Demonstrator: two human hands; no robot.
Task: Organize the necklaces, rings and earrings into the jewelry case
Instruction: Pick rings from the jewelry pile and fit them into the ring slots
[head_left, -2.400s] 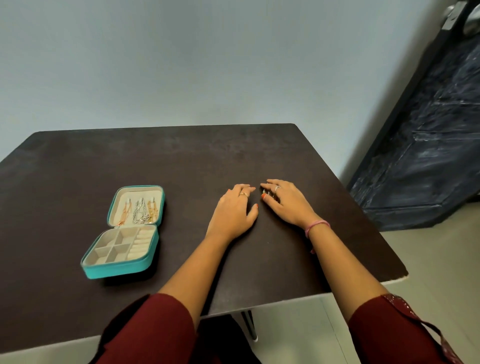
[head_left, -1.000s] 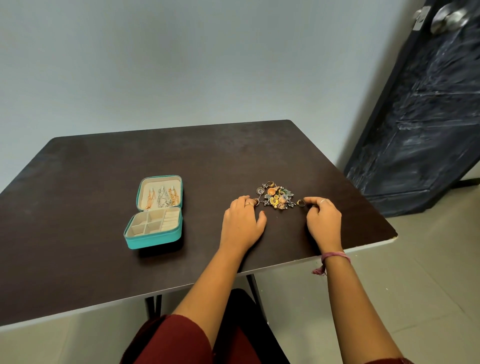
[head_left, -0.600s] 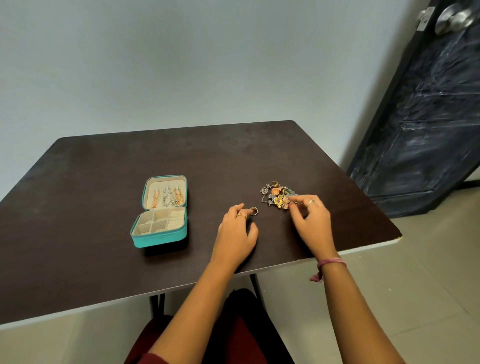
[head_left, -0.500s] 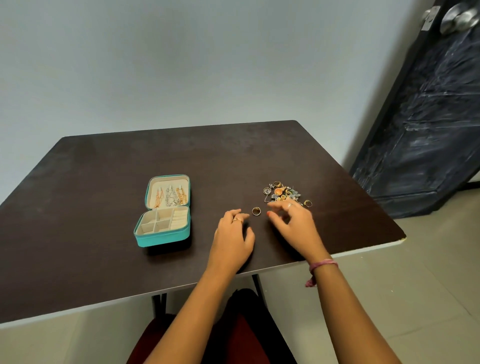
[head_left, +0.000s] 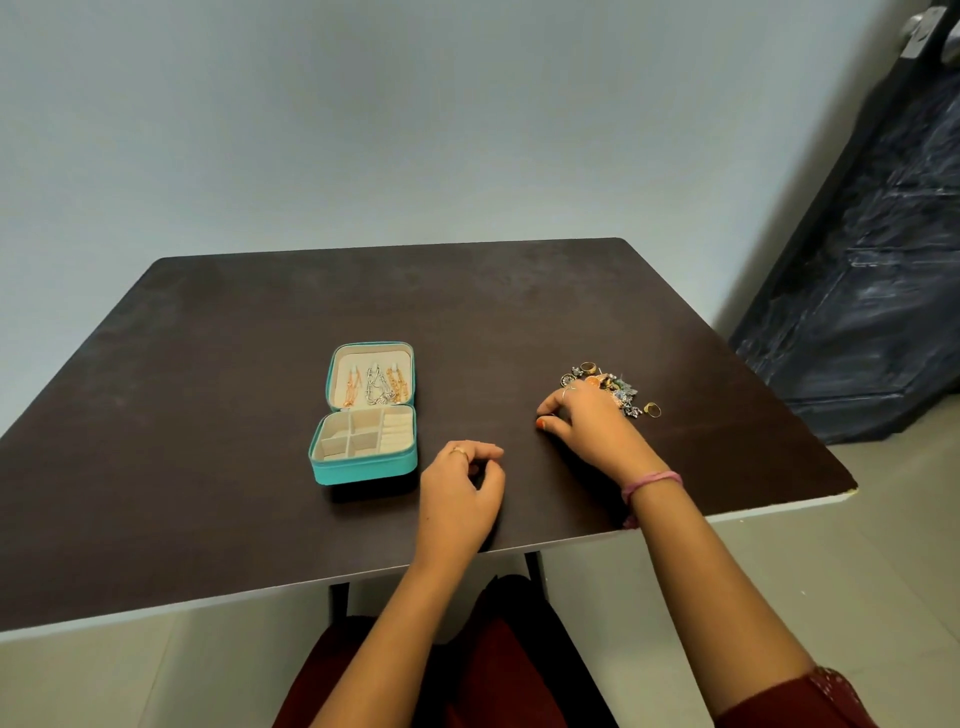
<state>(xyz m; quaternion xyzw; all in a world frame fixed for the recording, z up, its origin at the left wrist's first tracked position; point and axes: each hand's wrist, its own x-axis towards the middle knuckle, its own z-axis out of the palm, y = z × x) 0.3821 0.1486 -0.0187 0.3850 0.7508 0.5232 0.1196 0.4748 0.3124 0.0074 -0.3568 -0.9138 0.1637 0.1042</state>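
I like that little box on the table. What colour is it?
The jewelry case is teal outside with a cream lining, clearest in the head view.

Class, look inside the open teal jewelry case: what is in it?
In the jewelry case, chains and earrings hang on the lid's lining. The base compartments look empty; their floors nearest the front wall are hidden.

A room in a home, by the look of it: a plain pale wall (head_left: 415, 114) fills the upper frame, a dark panelled door (head_left: 883, 270) with a metal handle stands at right, pale floor tiles (head_left: 893, 545) lie lower right, and a small dark worktop (head_left: 208, 364) sits at centre.
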